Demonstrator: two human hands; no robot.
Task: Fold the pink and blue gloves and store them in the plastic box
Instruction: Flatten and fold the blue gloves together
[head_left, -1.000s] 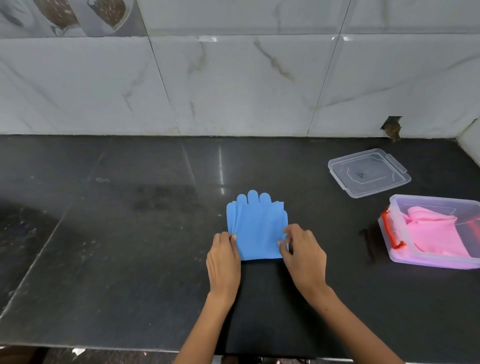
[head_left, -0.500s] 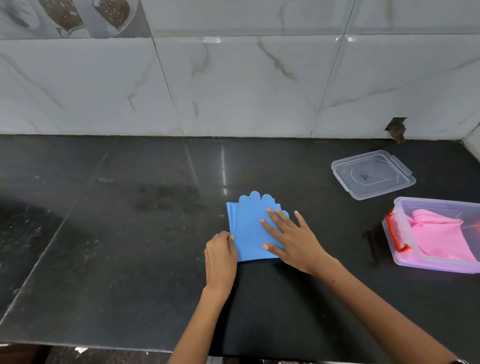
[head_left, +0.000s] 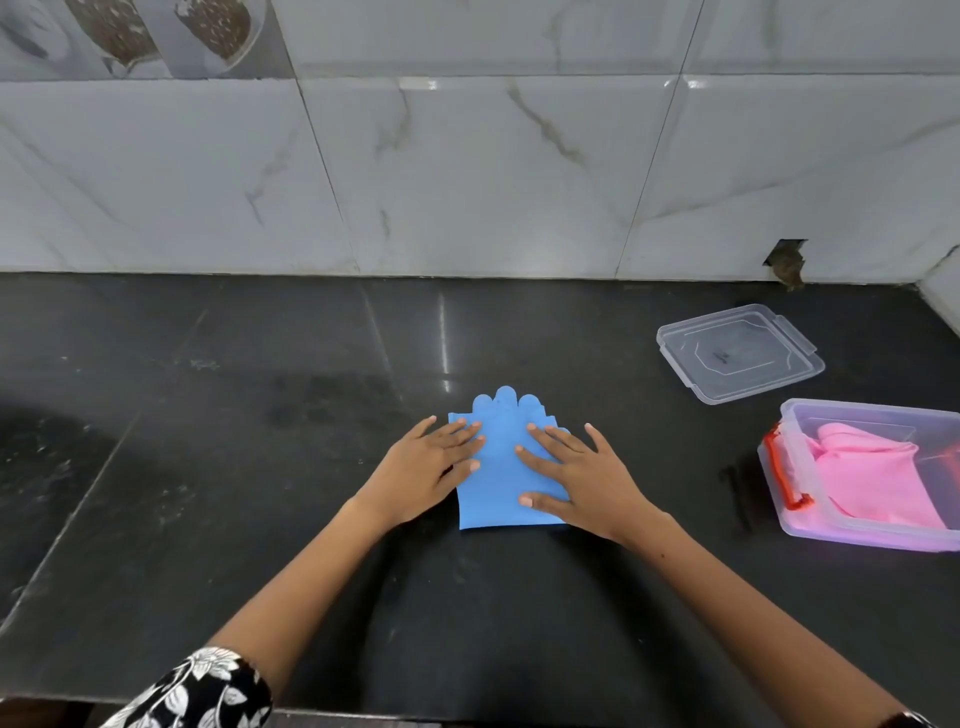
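The folded blue gloves (head_left: 500, 467) lie flat on the black counter in the middle of the view, fingertips pointing toward the wall. My left hand (head_left: 426, 465) rests flat on their left edge, fingers spread. My right hand (head_left: 576, 475) lies flat on their right half, fingers apart. Neither hand grips anything. At the right edge stands the clear plastic box (head_left: 795, 441) with an orange-red latch, and the pink gloves (head_left: 872, 480) lie folded inside it.
The box's clear lid (head_left: 737, 359) lies on the counter behind the box, near the wall. A marble-tiled wall (head_left: 467, 176) closes the back, with a small hole (head_left: 787, 262) at the right. The counter's front edge runs along the bottom of the view.
My left hand has opened from pinching the gloves' lower left corner and now lies flat on them. My right hand, flat half a second ago, stays pressed on the right half.
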